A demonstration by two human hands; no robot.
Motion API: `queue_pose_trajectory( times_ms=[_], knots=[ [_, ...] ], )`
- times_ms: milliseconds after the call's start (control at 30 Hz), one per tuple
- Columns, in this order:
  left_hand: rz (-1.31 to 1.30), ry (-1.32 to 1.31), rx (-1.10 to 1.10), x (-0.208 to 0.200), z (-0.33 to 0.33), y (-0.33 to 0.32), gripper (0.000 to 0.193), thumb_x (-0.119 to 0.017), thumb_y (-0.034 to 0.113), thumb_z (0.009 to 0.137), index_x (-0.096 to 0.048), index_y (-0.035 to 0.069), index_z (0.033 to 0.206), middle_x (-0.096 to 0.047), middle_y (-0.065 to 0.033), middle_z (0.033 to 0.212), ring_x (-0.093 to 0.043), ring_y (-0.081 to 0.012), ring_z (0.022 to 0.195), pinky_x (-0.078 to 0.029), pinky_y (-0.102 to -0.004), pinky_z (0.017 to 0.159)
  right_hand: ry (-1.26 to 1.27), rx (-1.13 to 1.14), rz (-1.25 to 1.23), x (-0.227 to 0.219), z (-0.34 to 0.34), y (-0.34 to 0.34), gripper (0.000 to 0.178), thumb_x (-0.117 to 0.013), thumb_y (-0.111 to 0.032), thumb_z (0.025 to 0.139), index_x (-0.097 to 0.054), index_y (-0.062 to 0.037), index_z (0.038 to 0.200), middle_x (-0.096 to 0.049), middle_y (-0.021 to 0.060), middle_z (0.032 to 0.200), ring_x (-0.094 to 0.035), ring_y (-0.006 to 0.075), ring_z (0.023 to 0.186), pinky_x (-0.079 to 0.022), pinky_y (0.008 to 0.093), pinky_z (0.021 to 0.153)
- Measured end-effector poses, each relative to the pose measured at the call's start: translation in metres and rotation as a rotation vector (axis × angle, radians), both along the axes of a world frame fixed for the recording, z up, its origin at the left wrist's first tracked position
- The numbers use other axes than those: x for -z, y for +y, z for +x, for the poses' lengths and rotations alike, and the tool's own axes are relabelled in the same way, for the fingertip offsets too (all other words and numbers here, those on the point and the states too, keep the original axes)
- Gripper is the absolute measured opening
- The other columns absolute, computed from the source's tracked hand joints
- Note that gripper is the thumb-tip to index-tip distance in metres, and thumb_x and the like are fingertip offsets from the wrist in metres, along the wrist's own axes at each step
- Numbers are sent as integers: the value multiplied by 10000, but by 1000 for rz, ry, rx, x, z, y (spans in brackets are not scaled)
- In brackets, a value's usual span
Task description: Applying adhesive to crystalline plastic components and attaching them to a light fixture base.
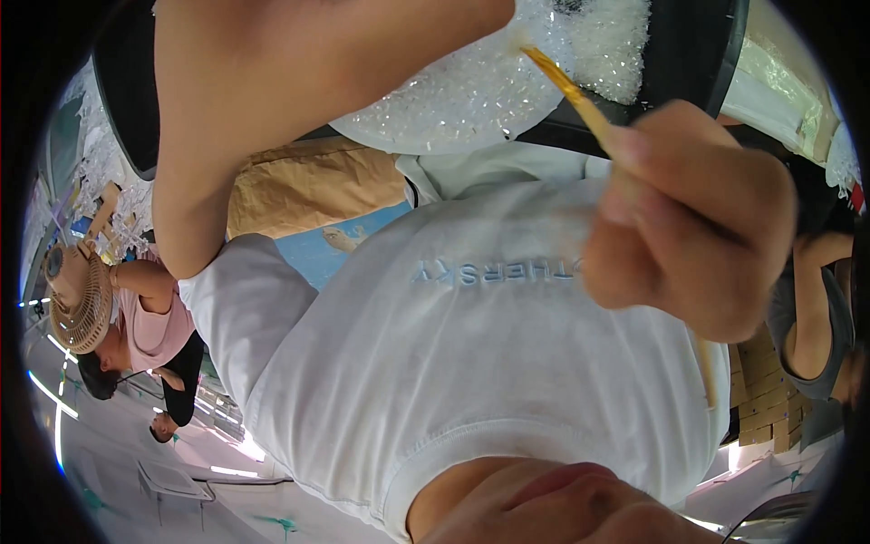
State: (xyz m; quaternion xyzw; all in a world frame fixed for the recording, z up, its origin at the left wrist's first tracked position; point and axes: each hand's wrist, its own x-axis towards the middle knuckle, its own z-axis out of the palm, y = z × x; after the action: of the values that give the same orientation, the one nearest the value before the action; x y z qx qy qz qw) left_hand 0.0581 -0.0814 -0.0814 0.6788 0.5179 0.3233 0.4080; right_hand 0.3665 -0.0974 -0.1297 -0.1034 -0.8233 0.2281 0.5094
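At the right, my right hand [693,218] is closed around a slim brush [580,102] with a pale wooden handle and a golden section near its tip. The tip points up and left, over a round white plate or heap of glittering clear strands [453,100]; I cannot tell whether it touches them. The back end of the handle sticks out below my hand. My left forearm [272,82] crosses the upper left, above the strands. My left hand lies beyond the upper edge, out of the picture.
A black tray [693,54] holds the glittering material. Brown paper or cloth [317,186] lies beside my white shirt. On the left stand a beige fan [82,295] and a person in pink [154,313]; another person [820,317] sits at the right, near stacked cartons [770,394].
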Motion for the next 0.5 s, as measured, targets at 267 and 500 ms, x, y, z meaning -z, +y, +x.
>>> queue_pose_trajectory(
  times_ms=[267,500],
  knots=[
    [-36,20,-41,-4,-3,2,261,-709,10,767,-474,62,665,-488,61,571,-382,-1,497,-265,-229,439,-316,59,87,-13,-81,12,348,-727,-105,646,-814,1,967,-563,93,778,-477,183,642,-364,276,560],
    [-43,15,-30,3,1,10,276,-710,11,766,-464,67,655,-487,63,572,-382,0,500,-265,-230,440,-516,184,-18,-16,-84,4,464,-694,-175,584,-833,-72,1014,-512,48,760,-414,171,651,-314,279,539]
  ],
)
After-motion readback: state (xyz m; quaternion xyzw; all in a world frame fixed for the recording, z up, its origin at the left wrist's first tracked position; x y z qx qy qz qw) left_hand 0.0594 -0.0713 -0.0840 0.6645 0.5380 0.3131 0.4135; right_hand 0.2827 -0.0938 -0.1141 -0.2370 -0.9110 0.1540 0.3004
